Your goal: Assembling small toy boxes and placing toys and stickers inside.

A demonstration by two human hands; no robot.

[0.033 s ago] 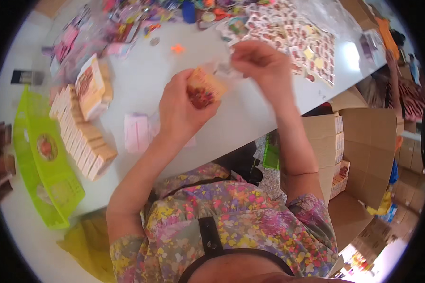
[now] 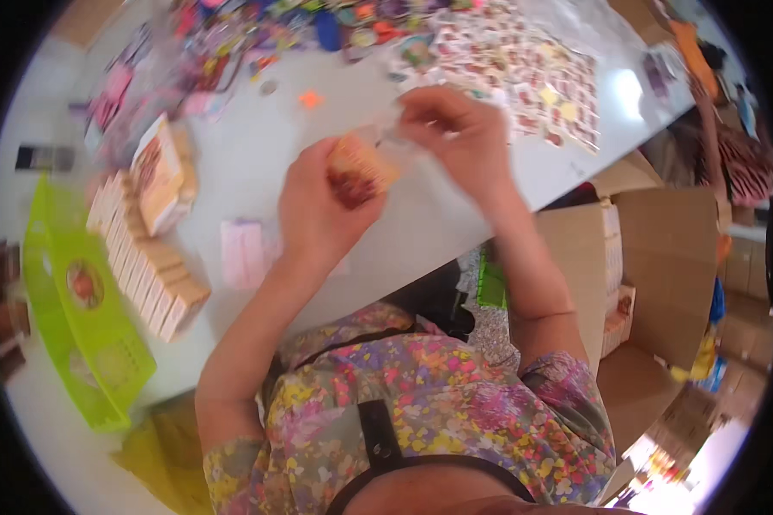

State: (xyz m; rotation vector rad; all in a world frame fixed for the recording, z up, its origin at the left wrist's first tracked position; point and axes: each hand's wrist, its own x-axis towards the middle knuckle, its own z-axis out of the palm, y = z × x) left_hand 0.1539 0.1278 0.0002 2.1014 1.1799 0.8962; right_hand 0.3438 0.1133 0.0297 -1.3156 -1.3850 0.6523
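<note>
A small cream-and-orange printed box (image 2: 352, 176) is gripped in my left hand (image 2: 318, 193), tilted above the white table. Close to the box's far right corner is my right hand (image 2: 464, 137), its fingers curled together. Something thin and translucent (image 2: 392, 137) shows between the hands, too blurred to name. What the right fingers pinch, if anything, is hidden. To the left stands a row of similar small boxes (image 2: 155, 283), with more printed boxes (image 2: 159, 176) leaning beyond it. A pale pink slip (image 2: 243, 249) lies beside my left forearm.
A bright green display box (image 2: 94, 326) lies at the left edge. Sheets of small stickers (image 2: 524, 77) cover the far right of the table, and a pile of colourful small items (image 2: 232, 43) the far side. An open carton (image 2: 661, 257) holding boxes stands at right.
The right hand has come slightly left and nearer, with its fingers still curled. The left hand keeps the box. The whole view has shifted a little.
</note>
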